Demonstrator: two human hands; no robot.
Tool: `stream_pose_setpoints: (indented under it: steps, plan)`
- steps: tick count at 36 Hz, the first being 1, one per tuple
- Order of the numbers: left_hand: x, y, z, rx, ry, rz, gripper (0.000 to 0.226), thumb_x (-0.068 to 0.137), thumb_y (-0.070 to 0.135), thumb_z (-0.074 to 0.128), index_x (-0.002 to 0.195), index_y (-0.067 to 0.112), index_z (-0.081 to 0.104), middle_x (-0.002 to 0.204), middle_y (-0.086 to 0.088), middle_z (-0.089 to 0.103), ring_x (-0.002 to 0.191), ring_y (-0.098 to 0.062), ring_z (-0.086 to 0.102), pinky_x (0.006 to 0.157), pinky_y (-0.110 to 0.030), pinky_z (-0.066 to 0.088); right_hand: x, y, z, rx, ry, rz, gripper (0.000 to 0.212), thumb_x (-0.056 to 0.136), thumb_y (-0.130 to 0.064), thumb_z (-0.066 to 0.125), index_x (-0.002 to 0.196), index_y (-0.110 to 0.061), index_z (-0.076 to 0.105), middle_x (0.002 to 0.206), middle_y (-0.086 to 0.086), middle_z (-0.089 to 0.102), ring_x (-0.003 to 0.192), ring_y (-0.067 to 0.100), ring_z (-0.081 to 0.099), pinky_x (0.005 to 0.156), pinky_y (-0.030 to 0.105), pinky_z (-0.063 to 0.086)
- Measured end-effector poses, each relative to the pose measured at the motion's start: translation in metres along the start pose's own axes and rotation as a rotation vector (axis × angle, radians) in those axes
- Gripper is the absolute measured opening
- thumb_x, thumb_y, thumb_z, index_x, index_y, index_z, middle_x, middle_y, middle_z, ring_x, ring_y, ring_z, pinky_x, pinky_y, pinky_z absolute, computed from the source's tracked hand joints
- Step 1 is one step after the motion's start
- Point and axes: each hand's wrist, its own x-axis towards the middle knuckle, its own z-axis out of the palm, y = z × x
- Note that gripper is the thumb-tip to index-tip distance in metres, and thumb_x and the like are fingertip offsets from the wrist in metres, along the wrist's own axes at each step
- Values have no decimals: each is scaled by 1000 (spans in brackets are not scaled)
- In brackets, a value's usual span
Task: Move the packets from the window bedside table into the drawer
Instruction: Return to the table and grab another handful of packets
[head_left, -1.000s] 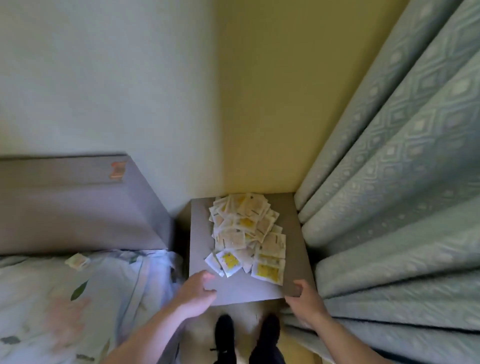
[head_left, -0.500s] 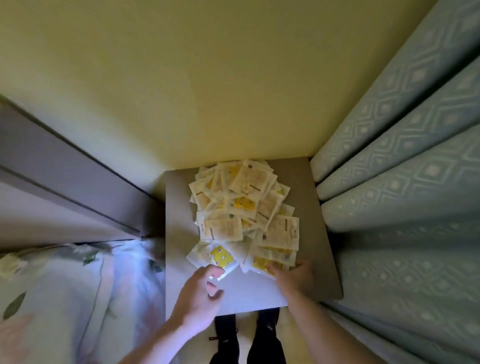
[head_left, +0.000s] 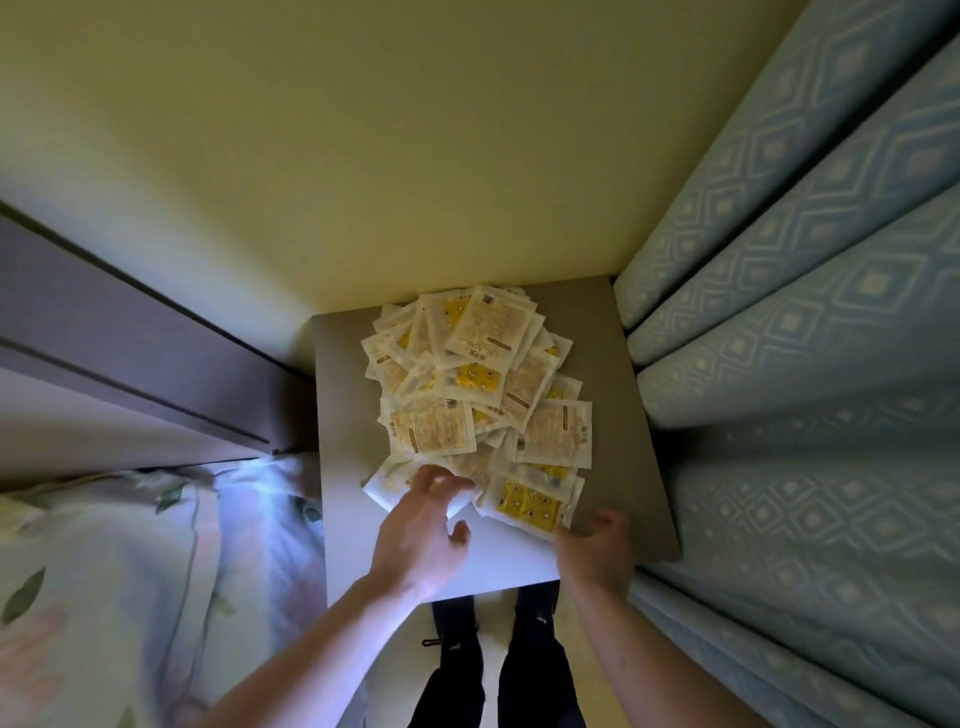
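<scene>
Dozens of white-and-yellow packets (head_left: 478, 395) lie heaped across the grey bedside table (head_left: 631, 415) at the centre of the head camera's frame, between a blue patterned curtain (head_left: 810, 312) on the right and a bed (head_left: 130, 571) with leaf-print bedding at lower left. None appears to have left the tabletop, so the job looks to be at its first step: gathering a load from the pile's near edge.

From the bottom of the frame the left hand (head_left: 423, 535) reaches up and forward, forearm slanting in from lower left, its fingers (head_left: 441, 480) loosely spread and curving down onto the nearest packets at the pile's lower left corner; whether they have closed on one cannot be told through the blur. The right hand (head_left: 597, 551) sits at the table's lower right, just beside a yellow-faced packet (head_left: 530, 506), fingers relaxed and slightly curled with the thumb toward that packet, holding nothing that shows.

No drawer is visible in this view; it presumably sits below the tabletop, hidden by it. The next move likely calls for both hands to scoop or pinch a bundle of the slippery sachets together, then open the drawer below the tabletop. The person's dark trousers and shoes (head_left: 493, 660) stand below the table's front edge.
</scene>
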Motion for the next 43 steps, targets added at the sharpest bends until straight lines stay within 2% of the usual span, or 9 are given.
stream_pose_setpoints:
  steps: [8, 15, 19, 22, 26, 31, 35, 40, 43]
  plan:
    - [18, 8, 18, -338, 29, -399, 24, 91, 44, 66, 110, 32, 59, 106, 19, 68, 99, -11, 65, 80, -27, 54, 6, -19, 20, 90, 48, 11, 82, 62, -18, 96, 126, -8, 47, 111, 12, 69, 96, 35, 68, 75, 38, 53]
    - [23, 14, 34, -485, 20, -470, 21, 94, 43, 66, 106, 27, 73, 117, 11, 72, 110, -13, 66, 97, -31, 51, 12, 4, -2, -8, -103, 31, 27, 78, -9, 82, 93, -19, 62, 93, 3, 71, 86, 26, 67, 69, 30, 49]
    - [25, 21, 41, -638, 51, -583, 21, 93, 46, 67, 80, 31, 75, 98, 11, 77, 77, -7, 67, 73, -24, 53, 11, 21, -25, -88, -114, 17, 21, 85, -9, 70, 103, -19, 69, 98, 2, 69, 78, 17, 59, 58, 24, 40]
    - [27, 25, 46, -753, 87, -670, 22, 89, 45, 73, 98, 26, 78, 87, 12, 76, 70, -7, 66, 61, -20, 50, 11, 18, -29, -77, -147, -1, 18, 86, -19, 73, 103, -18, 67, 96, 0, 67, 80, 18, 58, 61, 26, 41]
    - [26, 24, 49, -867, 88, -701, 12, 83, 33, 82, 93, 28, 78, 117, 4, 74, 92, -11, 65, 87, -29, 55, 11, 2, -19, 15, -246, 58, 25, 83, -31, 81, 70, -22, 61, 76, -2, 69, 77, 21, 67, 76, 39, 58]
    - [11, 15, 45, -875, 85, -695, 4, 83, 31, 81, 84, 29, 77, 111, 6, 75, 100, -14, 67, 98, -32, 52, 21, 6, -2, 32, -320, 126, 15, 83, -29, 81, 88, -15, 76, 81, 3, 76, 87, 24, 74, 68, 35, 51]
    - [-8, 6, 33, -763, 115, -673, 10, 86, 31, 75, 89, 22, 78, 100, 10, 71, 90, -7, 63, 84, -22, 44, 9, 18, -8, 41, -325, 81, 8, 91, -24, 71, 96, -22, 76, 90, 1, 75, 89, 22, 70, 77, 37, 54]
    - [-21, -9, 15, -547, 215, -581, 5, 87, 30, 72, 86, 26, 70, 92, 13, 69, 89, -14, 67, 77, -25, 49, -8, 35, -41, 68, -201, 31, 15, 91, -22, 68, 78, -27, 74, 82, 1, 75, 82, 26, 72, 82, 50, 60]
    - [-18, -19, 9, -372, 294, -497, 27, 83, 34, 77, 102, 24, 60, 111, 6, 57, 86, -19, 63, 75, -29, 50, -19, 29, -58, 57, -189, -52, 16, 96, -23, 63, 84, -21, 73, 81, 3, 73, 79, 25, 69, 73, 41, 54]
